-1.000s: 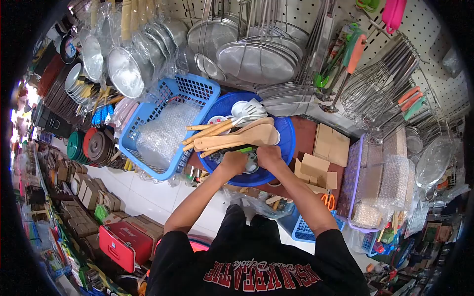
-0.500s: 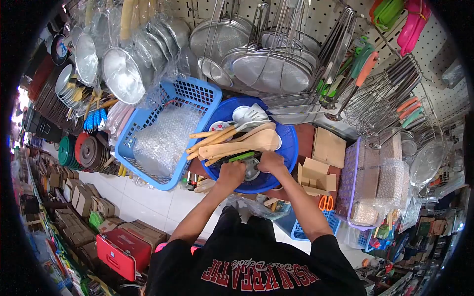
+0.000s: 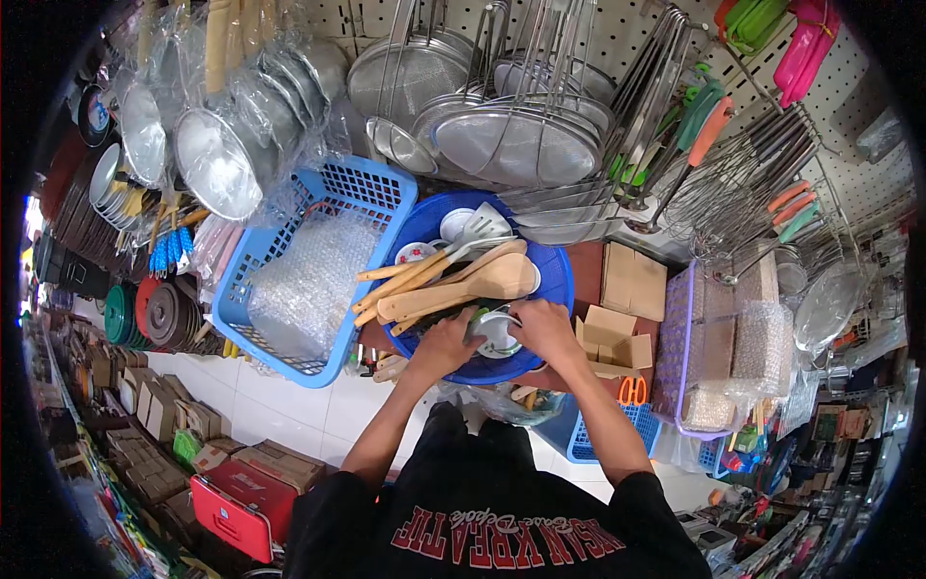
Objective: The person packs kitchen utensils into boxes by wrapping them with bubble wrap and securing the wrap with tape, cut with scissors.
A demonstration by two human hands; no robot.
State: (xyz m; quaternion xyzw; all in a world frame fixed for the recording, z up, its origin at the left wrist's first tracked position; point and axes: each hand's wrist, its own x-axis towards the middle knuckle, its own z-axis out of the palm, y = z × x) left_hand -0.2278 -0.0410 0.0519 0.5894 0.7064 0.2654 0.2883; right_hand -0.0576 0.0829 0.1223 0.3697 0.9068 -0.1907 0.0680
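A round blue basket [image 3: 559, 275] holds several wooden spatulas [image 3: 453, 285], white slotted utensils [image 3: 479, 228] and small white dishes [image 3: 417, 253]. My left hand [image 3: 446, 340] and my right hand [image 3: 543, 326] are both inside its near edge, closed around a small white cup-like dish [image 3: 499, 331] held between them. The wooden spatulas lie just above my hands, their handles pointing left.
A rectangular blue basket [image 3: 357, 188] with bubble wrap [image 3: 309, 275] sits to the left. Cardboard boxes [image 3: 617, 333], orange scissors [image 3: 632, 390] and a purple basket [image 3: 680, 357] are at the right. Metal strainers [image 3: 511, 135] and pots [image 3: 207, 159] hang on the pegboard behind.
My hands shifted slightly within the blue basket and the white dish now shows between them. The view has tilted a little; the spatulas stay in place.
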